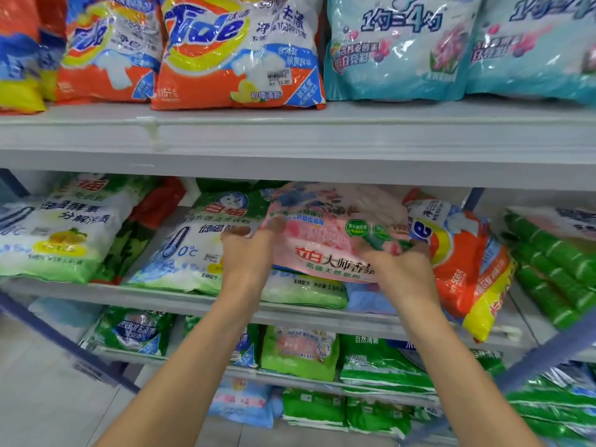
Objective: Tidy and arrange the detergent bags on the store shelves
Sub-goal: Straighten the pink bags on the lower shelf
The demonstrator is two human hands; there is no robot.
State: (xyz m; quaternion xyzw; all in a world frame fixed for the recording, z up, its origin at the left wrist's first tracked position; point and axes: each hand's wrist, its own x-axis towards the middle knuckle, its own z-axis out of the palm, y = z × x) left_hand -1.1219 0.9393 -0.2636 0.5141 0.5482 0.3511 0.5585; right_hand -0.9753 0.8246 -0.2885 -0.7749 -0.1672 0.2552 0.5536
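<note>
Both hands are on the pink bag (335, 221) here, centre of the frame, at the middle shelf (145, 296). The left hand (248, 256) is gripping the bag's left edge, with its fingers curling over the front of the plastic and the fingertips (274, 224) pressing in. The right hand (401, 269) is clenching the lower right part and bunching the film there. The thumbs are hiding behind the hands, so how they're lying I cannot tell. It's a two-handed grasp, with neither hand released.

The bag is facing the camera with its print upright and readable. Its top edge is pointing up and back under the top shelf (322, 137), and its bottom edge is coming toward the viewer. The long axis seems to be running bottom to top and leaning backward, though with the top tucking under the shelf I cannot be sure. The printed line is sloping a little down to the right, so the bag is sitting slightly clockwise.

It's overlapping a white-green bag (190, 253) on its left and covering a pale blue bag (367, 300) below. Just beside it on the right, an orange Tide bag (461, 253) is hanging its bottom over the shelf rim. Green bags (548, 269) are piling at the far right. Across the top of the frame, more Tide bags (238, 50) are standing left and centre, with teal bags (400, 50) at upper right.
</note>
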